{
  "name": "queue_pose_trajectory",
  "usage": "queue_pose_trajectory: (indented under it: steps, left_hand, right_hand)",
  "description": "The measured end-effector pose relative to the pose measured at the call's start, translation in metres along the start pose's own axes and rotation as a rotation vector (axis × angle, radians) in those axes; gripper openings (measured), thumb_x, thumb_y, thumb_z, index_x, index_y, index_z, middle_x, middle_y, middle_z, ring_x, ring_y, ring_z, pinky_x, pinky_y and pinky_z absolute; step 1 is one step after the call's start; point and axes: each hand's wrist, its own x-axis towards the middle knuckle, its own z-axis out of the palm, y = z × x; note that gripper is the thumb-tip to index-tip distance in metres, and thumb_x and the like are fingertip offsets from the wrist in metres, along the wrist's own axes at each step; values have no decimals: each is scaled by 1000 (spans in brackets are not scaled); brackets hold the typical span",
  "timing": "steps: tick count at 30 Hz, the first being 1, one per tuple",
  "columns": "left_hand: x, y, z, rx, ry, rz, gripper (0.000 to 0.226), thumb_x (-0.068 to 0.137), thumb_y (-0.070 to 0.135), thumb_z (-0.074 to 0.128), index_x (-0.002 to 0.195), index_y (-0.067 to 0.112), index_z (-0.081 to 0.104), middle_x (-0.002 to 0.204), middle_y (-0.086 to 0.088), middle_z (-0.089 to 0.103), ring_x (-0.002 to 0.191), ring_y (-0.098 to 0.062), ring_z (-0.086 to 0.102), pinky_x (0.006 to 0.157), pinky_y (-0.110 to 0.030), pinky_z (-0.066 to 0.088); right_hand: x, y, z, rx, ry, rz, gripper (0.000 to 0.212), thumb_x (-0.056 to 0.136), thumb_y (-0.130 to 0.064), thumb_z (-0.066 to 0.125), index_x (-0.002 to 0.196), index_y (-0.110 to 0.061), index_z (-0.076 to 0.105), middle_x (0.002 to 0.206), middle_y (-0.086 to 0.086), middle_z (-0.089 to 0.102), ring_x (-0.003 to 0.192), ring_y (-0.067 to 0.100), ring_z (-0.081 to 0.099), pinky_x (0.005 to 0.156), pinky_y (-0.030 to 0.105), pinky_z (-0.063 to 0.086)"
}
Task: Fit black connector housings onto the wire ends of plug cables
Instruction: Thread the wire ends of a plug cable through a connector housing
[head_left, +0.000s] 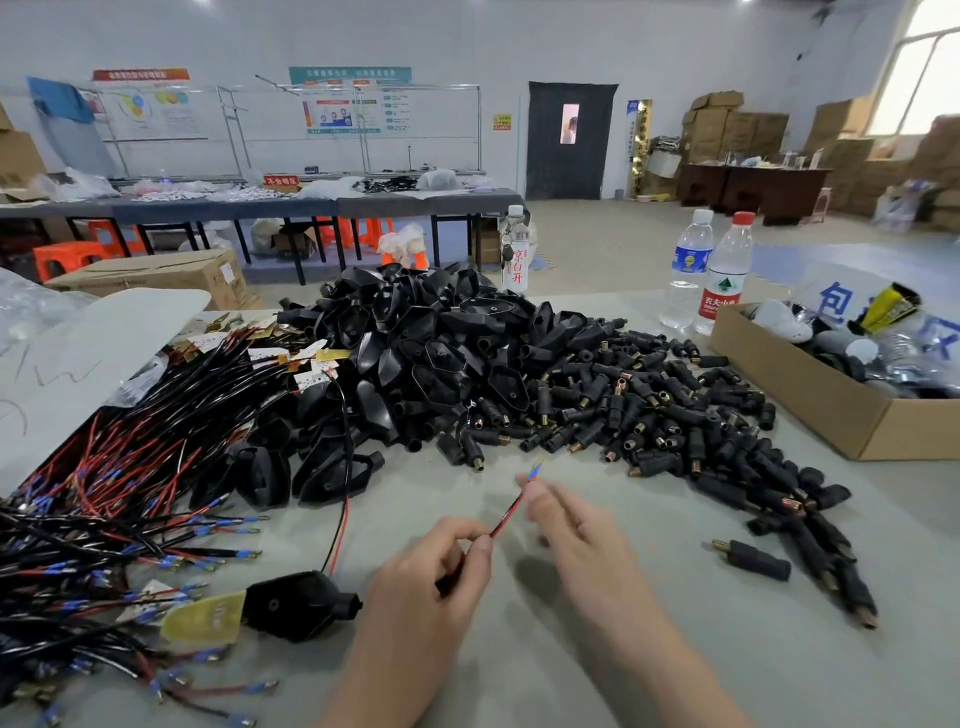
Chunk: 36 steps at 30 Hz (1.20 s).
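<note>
Thin red wire (506, 517) in the left hand (441, 566) pinch, tip by the blurred right hand (571, 530), grip unclear; black housings (441, 353) just beyond.

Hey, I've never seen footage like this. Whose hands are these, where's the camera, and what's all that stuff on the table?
There is no machine here: a person works with bare hands, and the one picture comes from a wide-angle camera on their head, looking forward and down. The left hand pinches a thin red and black wire; the right hand, slightly blurred, pinches it near its blue-sleeved tip. On the grey table lie a big heap of black plastic housings, a spread of small black cylindrical connectors with brass ends, and, at the left, a bundle of red and black cables. A brown cardboard box and two clear water bottles stand at the right.
</note>
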Motion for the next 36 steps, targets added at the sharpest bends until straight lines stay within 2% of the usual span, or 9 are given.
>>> queue_pose_trajectory:
  steps: [4,7,12,18,22,26,28,31,36]
  left_hand:
    - [-1,-8,-1,-59,-32,-58,8,93,39,56,85,36,54,52,5,46,50,-11,43,56,-30,43]
    - [-1,-11,-1,-87,-77,-101,13,96,31,55,84,35,52,52,7,55,48,-8,49,56,-22,41]
    - [-1,-17,1,-145,-20,-127,6,94,35,58,88,36,56,53,4,53,51,-10,50,58,-26,43]
    - [-1,-22,-1,-168,15,-146,22,93,24,67,85,42,57,50,9,48,49,-11,54,60,-32,47]
    - [0,-22,0,-198,40,-138,13,90,36,66,85,42,55,50,6,51,50,-15,57,62,-35,48]
    - [0,-23,1,-196,33,-139,13,91,33,66,87,40,55,52,5,52,51,-16,57,61,-34,48]
    - [-1,-22,1,-189,24,-139,10,89,38,65,87,40,55,52,6,52,52,-20,56,61,-36,48]
    - [-1,-16,0,-174,30,-134,17,82,54,60,88,39,54,52,7,52,54,-22,55,61,-37,48]
    - [-3,-14,-1,-98,41,-131,13,90,35,67,90,38,55,52,5,50,57,-26,56,63,-43,51]
  right_hand:
    - [2,5,-45,-707,439,-44,25,100,-34,49,119,-31,65,125,-8,62,121,16,53,105,37,37]
    - [-6,13,-64,-1081,454,292,37,99,-34,45,136,-33,49,144,1,46,136,28,37,116,47,21]
    - [-10,14,-66,-1171,367,336,48,100,-24,43,146,-34,34,152,5,37,139,31,30,116,45,21]
    - [-15,13,-77,-1174,388,423,50,99,-11,38,143,-35,37,147,5,37,134,32,33,111,46,30]
    - [-13,18,-74,-1103,339,298,49,96,-3,41,138,-27,49,134,6,49,123,28,42,102,36,37]
    - [-5,14,-59,-664,374,4,36,99,-7,51,125,-29,60,118,2,61,109,19,56,89,31,43]
    - [1,4,-48,-122,373,21,28,99,-9,56,113,-31,64,106,3,65,92,13,62,79,27,53]
    - [4,-8,-35,697,264,192,16,98,-5,56,111,-12,61,84,10,69,77,19,70,69,33,62]
    - [4,-11,-28,961,202,274,15,95,-5,56,110,-8,56,80,18,72,75,24,74,64,36,63]
